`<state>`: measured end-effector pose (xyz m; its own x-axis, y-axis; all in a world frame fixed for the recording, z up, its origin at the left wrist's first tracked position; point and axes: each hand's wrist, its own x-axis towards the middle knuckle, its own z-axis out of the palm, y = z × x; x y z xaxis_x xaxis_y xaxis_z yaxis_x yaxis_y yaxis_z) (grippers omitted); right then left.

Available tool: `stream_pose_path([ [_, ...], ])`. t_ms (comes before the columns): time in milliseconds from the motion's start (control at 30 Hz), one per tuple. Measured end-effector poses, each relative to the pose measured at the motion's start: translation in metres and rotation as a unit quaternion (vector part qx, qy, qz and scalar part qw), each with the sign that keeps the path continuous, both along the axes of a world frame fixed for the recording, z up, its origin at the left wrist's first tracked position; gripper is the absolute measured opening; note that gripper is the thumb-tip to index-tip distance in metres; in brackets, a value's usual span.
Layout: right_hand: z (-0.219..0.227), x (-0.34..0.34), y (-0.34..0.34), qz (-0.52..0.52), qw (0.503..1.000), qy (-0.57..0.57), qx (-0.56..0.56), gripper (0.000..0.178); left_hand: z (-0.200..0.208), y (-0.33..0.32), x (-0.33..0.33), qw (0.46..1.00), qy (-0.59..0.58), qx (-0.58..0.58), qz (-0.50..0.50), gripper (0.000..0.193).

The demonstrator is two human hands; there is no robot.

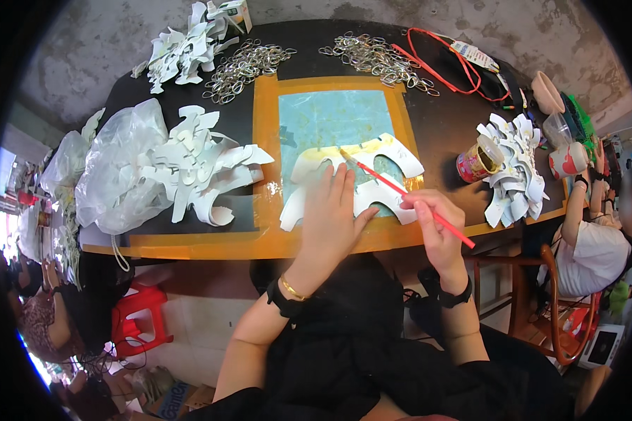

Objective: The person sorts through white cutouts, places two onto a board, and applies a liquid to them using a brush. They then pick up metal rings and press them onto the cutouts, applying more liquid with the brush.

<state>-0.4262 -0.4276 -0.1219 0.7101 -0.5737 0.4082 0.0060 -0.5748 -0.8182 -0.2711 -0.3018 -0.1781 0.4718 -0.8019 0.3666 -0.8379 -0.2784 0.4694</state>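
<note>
My left hand lies flat with fingers spread, pressing on white curved cut-out pieces. The pieces rest in overlapping rows on a light-blue sheet edged with amber tape. Pinched in my right hand is a thin paintbrush with a red handle. Its bristle tip touches the upper edge of the far piece, just beyond my left fingertips. Yellowish, wet-looking paste runs along that edge. My left hand hides part of the nearer piece.
Piles of white cut-outs and a clear plastic bag lie on the left. Metal rings form two heaps at the back. To the right stand an open jar and more cut-outs. A person sits further right.
</note>
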Motion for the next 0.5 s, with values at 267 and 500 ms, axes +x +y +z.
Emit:
stream_pose_path([
  [267, 0.0024, 0.0036, -0.0002, -0.001, 1.000, 0.002, -0.008, 0.015, -0.0038, -0.0013, 0.0010, 0.999, -0.041, 0.012, -0.007, 0.076],
  [500, 0.0029, 0.0040, 0.0028, -0.027, 1.000, -0.005, 0.005, 0.013, 0.0037, 0.0029, 0.0046, 0.999, 0.017, 0.031, -0.019, 0.063],
])
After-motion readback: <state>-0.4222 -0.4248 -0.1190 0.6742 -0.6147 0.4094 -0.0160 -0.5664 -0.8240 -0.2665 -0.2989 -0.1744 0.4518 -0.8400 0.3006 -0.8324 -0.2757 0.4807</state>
